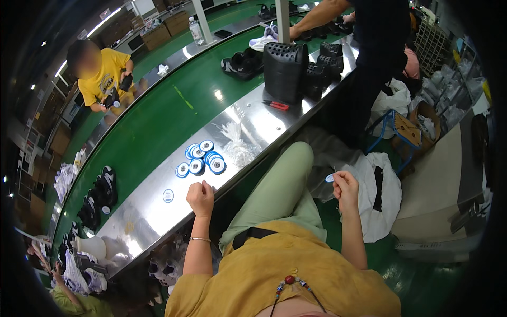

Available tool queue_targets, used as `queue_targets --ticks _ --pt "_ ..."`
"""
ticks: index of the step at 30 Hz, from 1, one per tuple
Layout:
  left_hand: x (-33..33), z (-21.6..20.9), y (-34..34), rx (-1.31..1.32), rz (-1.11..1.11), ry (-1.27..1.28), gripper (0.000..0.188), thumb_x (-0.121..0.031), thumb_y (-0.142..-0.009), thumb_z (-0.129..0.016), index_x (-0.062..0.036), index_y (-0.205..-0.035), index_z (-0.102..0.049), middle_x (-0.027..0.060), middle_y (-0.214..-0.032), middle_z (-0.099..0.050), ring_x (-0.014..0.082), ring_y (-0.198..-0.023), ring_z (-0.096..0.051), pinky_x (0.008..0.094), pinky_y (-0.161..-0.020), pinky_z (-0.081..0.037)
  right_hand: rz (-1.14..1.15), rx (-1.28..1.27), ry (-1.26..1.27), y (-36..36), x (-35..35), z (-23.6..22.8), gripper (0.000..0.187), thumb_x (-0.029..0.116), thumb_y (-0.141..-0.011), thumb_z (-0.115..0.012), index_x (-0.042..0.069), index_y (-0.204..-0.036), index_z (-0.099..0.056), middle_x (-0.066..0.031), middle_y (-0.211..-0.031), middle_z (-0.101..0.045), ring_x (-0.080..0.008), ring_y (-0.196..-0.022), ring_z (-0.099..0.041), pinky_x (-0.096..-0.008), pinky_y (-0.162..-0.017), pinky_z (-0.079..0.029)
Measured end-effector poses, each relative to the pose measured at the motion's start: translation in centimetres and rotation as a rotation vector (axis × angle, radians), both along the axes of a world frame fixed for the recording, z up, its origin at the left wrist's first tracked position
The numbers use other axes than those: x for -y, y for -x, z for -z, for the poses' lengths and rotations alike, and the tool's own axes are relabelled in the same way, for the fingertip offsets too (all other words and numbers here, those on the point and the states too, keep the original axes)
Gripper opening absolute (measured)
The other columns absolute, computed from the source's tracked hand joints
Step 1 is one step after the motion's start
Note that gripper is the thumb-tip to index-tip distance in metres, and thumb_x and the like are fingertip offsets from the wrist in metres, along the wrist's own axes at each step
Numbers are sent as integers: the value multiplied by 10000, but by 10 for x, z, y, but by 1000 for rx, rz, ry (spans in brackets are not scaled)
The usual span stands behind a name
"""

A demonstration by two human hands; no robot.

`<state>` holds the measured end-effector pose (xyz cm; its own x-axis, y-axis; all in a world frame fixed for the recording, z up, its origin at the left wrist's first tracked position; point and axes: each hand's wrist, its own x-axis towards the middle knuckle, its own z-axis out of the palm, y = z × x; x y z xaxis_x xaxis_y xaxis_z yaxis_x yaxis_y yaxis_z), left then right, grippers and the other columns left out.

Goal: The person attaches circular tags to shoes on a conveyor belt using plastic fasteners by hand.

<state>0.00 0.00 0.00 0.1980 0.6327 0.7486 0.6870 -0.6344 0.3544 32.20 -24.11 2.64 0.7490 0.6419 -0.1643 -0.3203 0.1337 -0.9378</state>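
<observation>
My right hand, out over the floor to the right, pinches a small round blue-and-white tag between thumb and fingers. A thin strand seems to stand up beside that tag. My left hand is closed at the front edge of the metal bench; whatever may be in its fingers is hidden. Just beyond it are piled several stacks of round blue-rimmed tags. One single round tag lies flat to the left of this hand. A bundle of clear plastic strands rests right of the stacks.
A red-handled tool lies before a tall black perforated bin. Black shoes ride the green conveyor belt, more at left. A co-worker in yellow sits across; another person in dark clothes stands at right.
</observation>
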Motion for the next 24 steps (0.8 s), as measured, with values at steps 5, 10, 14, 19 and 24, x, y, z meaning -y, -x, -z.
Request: queue_targets --ticks 5,10,14,19,24 --pt "14 -2 2 -21 3 48 311 -6 -763 -624 -46 -559 -393 98 -538 -418 269 -476 -435 373 -443 -341 -31 -60 77 9 4 13 63 79 -862 -594 31 -824 -579 -5 -650 -512 -16 -446 -377 -165 -361 -270" --pt "18 2 3 -35 3 83 309 5 -757 -626 -47 -563 -391 99 -534 -409 271 -470 -428 376 -437 -332 -104 -39 151 6 -32 10 63 78 -860 -596 29 -821 -585 -8 -651 -515 -18 -448 -380 -164 -365 -274" --pt "20 1 7 33 31 143 314 35 -751 -625 -44 -570 -381 96 -529 -386 264 -458 -399 377 -426 -293 -201 -31 176 13 -65 7 54 76 -855 -605 25 -835 -600 -7 -647 -520 -17 -449 -377 -166 -370 -271" --pt "15 -31 14 119 48 147 300 77 -739 -606 -45 -571 -389 83 -509 -368 233 -428 -362 343 -409 -257 -297 22 213 13 -100 -6 61 71 -860 -596 15 -837 -605 -7 -643 -521 -16 -444 -364 -173 -375 -255" --pt "-28 -70 14 59 113 21 242 93 -732 -595 -38 -610 -432 66 -517 -404 207 -435 -378 323 -413 -262 -360 98 176 12 -148 -28 65 78 -868 -587 20 -853 -613 11 -667 -516 -2 -486 -351 -164 -406 -226"
